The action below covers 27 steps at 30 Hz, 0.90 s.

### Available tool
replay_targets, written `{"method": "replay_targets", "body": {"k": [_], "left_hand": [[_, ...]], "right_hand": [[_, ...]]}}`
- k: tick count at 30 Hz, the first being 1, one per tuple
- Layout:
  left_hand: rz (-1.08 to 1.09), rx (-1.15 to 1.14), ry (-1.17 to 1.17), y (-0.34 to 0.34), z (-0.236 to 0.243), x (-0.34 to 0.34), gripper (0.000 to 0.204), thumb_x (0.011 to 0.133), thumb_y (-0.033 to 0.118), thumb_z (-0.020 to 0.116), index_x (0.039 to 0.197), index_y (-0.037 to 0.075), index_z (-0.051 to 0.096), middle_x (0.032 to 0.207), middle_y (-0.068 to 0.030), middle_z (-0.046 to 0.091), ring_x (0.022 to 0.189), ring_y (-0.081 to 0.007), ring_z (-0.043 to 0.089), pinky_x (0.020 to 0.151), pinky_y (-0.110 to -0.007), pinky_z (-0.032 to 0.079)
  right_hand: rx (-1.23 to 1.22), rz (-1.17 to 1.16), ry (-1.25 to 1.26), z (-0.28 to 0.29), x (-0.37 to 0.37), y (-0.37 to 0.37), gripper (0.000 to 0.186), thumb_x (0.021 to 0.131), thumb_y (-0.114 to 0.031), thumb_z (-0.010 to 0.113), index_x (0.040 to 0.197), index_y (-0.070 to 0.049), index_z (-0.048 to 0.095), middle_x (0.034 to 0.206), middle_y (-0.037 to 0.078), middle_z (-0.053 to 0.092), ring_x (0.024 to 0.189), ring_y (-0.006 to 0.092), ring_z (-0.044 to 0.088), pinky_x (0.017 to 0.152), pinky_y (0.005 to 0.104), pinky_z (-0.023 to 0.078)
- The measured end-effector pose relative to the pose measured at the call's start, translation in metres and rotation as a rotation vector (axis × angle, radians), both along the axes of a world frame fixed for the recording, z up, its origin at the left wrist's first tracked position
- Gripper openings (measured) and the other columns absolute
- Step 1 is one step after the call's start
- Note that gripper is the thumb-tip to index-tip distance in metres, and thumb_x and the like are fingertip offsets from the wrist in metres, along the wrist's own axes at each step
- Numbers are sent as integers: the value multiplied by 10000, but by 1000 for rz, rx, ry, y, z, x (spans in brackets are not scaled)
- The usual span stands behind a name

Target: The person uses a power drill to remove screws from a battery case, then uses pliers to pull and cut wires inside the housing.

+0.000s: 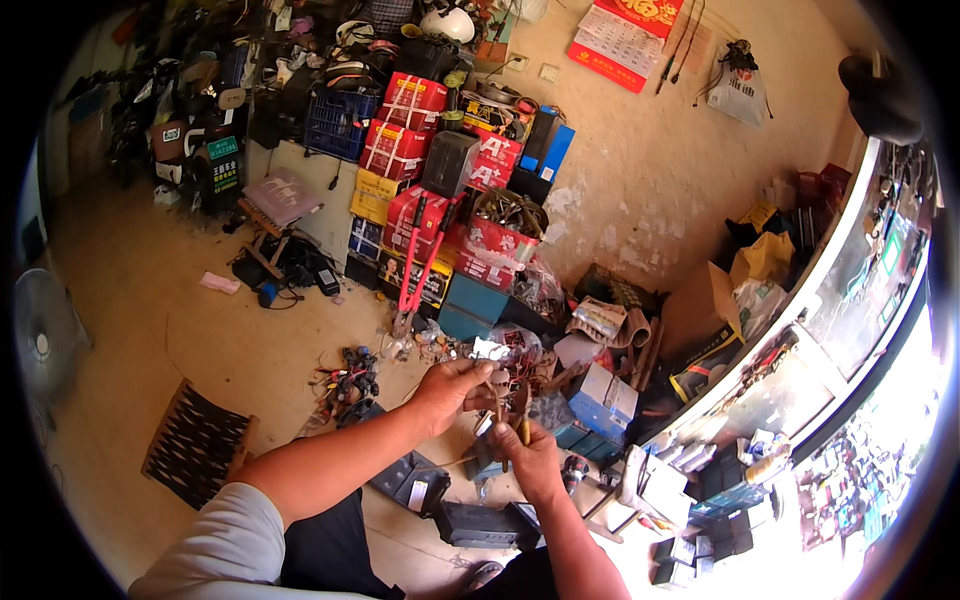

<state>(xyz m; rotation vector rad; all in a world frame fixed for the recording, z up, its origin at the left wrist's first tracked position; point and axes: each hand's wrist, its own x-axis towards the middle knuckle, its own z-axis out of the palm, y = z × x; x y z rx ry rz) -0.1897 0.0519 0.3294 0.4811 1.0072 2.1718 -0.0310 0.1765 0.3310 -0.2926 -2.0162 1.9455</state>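
My left hand (452,396) is closed in a pinch in front of me. A thin brownish piece (499,403) shows at its fingertips, too small to name. Just below and to the right, my right hand (530,462) is wrapped round a hand tool with a yellowish handle (524,431); its working end is hard to make out. The two hands are close together. Beneath them on the floor lie a black battery-like case (413,484) and a second black case (478,525).
Tangled wires (347,385) lie on the floor left of my hands. Red-handled bolt cutters (414,262) lean against stacked red boxes (398,150). A low woven stool (200,442) stands at left, a blue box (603,400) at right, near a glass-fronted cabinet (790,380).
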Motion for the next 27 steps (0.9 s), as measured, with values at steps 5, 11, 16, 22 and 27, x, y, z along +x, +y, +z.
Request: {"method": "replay_targets", "body": {"k": [5, 11, 16, 22, 27], "left_hand": [[83, -202, 28, -1, 2, 5, 323, 1051, 321, 613, 1154, 18, 660, 1020, -128, 758, 862, -212, 754, 717, -340, 613], [11, -261, -74, 0, -7, 9, 445, 1075, 422, 529, 1124, -1, 659, 1010, -148, 759, 845, -240, 759, 709, -337, 605], [-114, -190, -256, -3, -8, -5, 431, 1078, 415, 492, 1086, 21, 665, 1050, -172, 753, 965, -291, 745, 873, -425, 586], [-144, -128, -323, -3, -15, -21, 414, 1084, 418, 480, 1108, 39, 645, 1135, -168, 739, 1072, -301, 714, 956, -458, 548], [-69, -138, -284, -3, -9, -22, 434, 1094, 439, 464, 1156, 46, 636, 1137, -147, 740, 1067, -286, 713, 943, -447, 552]], "right_hand": [[376, -21, -62, -1, 3, -12, 247, 970, -269, 743, 1069, -44, 725, 722, 9, 647, 627, 98, 508, 596, 293, 451], [667, -40, -107, -2, 7, -21, 293, 923, -323, 766, 1038, -56, 728, 689, 158, 645, 583, 269, 587, 606, 391, 494], [649, -127, -149, -9, 1, -11, 272, 930, -304, 741, 998, -40, 724, 679, 176, 651, 606, 306, 651, 611, 411, 505], [591, -138, -282, -3, -3, 3, 289, 947, -305, 738, 1012, -24, 749, 713, 103, 715, 634, 158, 656, 631, 341, 518], [348, -24, -169, -28, -7, 12, 263, 967, -271, 742, 1031, -16, 754, 788, 29, 729, 700, 78, 613, 640, 291, 501]]}}
